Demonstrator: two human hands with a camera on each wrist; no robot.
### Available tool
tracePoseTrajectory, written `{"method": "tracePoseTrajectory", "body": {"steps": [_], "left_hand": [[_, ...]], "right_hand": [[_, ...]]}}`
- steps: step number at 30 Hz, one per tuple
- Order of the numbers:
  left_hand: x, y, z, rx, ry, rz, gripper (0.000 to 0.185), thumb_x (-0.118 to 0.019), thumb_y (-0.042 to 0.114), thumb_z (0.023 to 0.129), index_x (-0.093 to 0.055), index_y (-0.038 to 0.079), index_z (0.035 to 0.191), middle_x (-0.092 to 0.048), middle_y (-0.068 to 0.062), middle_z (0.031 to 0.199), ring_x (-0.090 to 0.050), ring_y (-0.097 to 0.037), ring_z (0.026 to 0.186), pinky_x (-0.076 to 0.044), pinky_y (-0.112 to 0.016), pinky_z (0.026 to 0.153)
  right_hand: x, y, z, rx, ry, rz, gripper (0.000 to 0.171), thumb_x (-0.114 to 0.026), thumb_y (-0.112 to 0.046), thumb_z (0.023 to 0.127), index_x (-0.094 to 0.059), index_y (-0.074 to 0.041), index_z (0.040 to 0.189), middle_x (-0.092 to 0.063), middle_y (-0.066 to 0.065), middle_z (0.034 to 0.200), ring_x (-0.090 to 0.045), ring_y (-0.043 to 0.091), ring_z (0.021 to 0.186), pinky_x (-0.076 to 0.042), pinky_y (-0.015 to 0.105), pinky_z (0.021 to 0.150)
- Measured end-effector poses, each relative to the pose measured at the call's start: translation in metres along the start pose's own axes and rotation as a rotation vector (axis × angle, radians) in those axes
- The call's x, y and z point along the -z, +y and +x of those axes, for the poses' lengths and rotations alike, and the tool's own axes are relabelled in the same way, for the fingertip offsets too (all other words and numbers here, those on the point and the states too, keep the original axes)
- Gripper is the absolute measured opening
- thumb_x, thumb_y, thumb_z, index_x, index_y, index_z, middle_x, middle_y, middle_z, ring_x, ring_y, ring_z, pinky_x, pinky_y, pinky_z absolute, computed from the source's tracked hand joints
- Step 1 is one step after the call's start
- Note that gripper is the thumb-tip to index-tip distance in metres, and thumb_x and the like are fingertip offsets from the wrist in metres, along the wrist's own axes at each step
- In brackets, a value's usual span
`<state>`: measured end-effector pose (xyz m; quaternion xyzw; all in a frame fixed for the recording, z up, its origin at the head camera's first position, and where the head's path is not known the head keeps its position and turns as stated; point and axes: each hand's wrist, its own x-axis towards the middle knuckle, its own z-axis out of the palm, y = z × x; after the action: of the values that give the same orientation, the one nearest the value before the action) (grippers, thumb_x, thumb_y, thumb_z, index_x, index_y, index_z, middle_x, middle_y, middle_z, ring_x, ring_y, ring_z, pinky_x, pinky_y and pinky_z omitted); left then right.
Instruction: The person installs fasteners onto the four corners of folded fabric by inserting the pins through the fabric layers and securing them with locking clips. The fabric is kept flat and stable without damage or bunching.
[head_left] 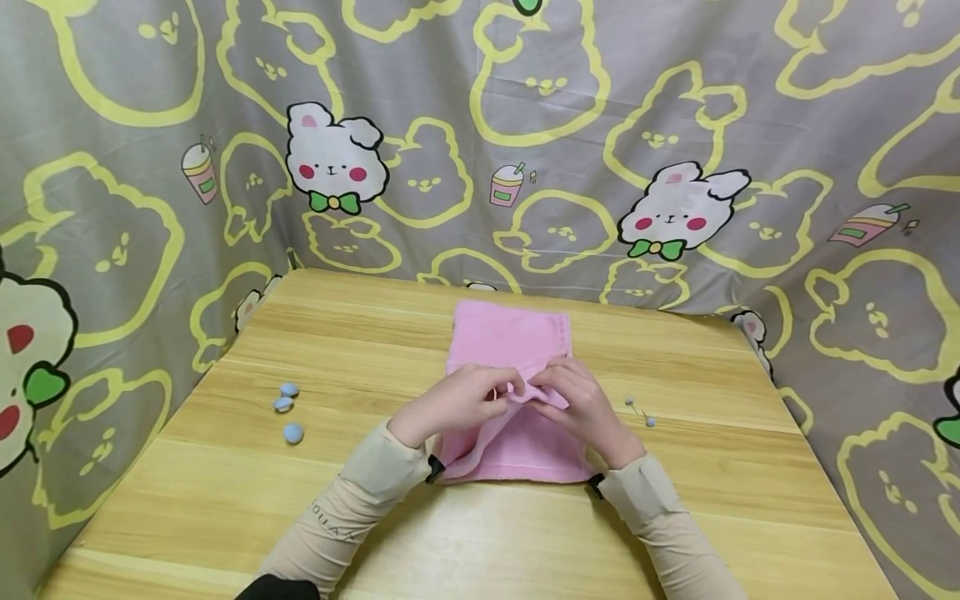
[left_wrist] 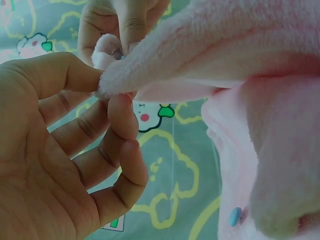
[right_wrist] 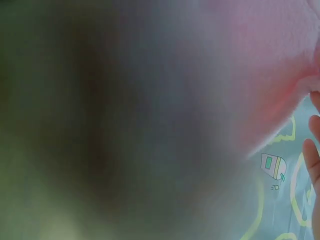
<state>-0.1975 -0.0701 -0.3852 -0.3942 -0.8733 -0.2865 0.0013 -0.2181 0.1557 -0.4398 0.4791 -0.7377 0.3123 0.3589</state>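
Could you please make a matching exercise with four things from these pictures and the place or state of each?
Things:
1. pink fleece cloth
2. three blue buttons
3. pins
4. left hand

Places or states:
a. lie on the table to the right of the cloth
b. pinches a raised fold of the cloth
c. lies in the middle of the table, under both hands
d. lie on the table to the left of the cloth

Pairs: 1-c, 2-d, 3-a, 4-b
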Motion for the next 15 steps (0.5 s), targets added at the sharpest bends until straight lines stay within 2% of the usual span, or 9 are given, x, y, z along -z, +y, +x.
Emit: {"method": "tracePoseTrajectory", "body": {"steps": [4, 10, 15], "left_hand": [[0.0, -0.0002, -0.0004, -0.001, -0.002, 0.001, 0.016, -0.062, 0.008, 0.088, -0.066, 0.017, 0.1, -0.068, 0.003, 0.088, -0.059, -0.008, 0.077, -0.048, -0.022, 0.072], [0.0018, 0.0027, -0.0003, 0.004, -0.035, -0.026, 0.017, -0.06, 0.007, 0.089, -0.069, 0.016, 0.1, -0.069, 0.003, 0.09, -0.057, -0.007, 0.076, -0.047, -0.02, 0.072], [0.0024, 0.0047, -0.0007, 0.016, -0.061, -0.043, 0.018, -0.059, 0.007, 0.089, -0.069, 0.016, 0.101, -0.069, 0.002, 0.092, -0.055, -0.006, 0.075, -0.046, -0.019, 0.072]], "right_hand": [[-0.0023, -0.0012, -0.0001, 0.013, 0.018, -0.035, 0.019, -0.076, -0.014, 0.073, -0.07, -0.006, 0.089, -0.07, 0.003, 0.085, -0.061, 0.022, 0.086, -0.048, 0.032, 0.083], [-0.0024, -0.0032, 0.0004, 0.032, 0.051, -0.083, 0.015, -0.074, -0.014, 0.074, -0.07, -0.005, 0.086, -0.07, 0.004, 0.082, -0.06, 0.022, 0.082, -0.048, 0.03, 0.078], [-0.0008, -0.0048, 0.0011, 0.036, 0.057, -0.105, 0.015, -0.073, -0.014, 0.075, -0.069, -0.004, 0.085, -0.07, 0.005, 0.083, -0.061, 0.023, 0.082, -0.049, 0.031, 0.079]]}}
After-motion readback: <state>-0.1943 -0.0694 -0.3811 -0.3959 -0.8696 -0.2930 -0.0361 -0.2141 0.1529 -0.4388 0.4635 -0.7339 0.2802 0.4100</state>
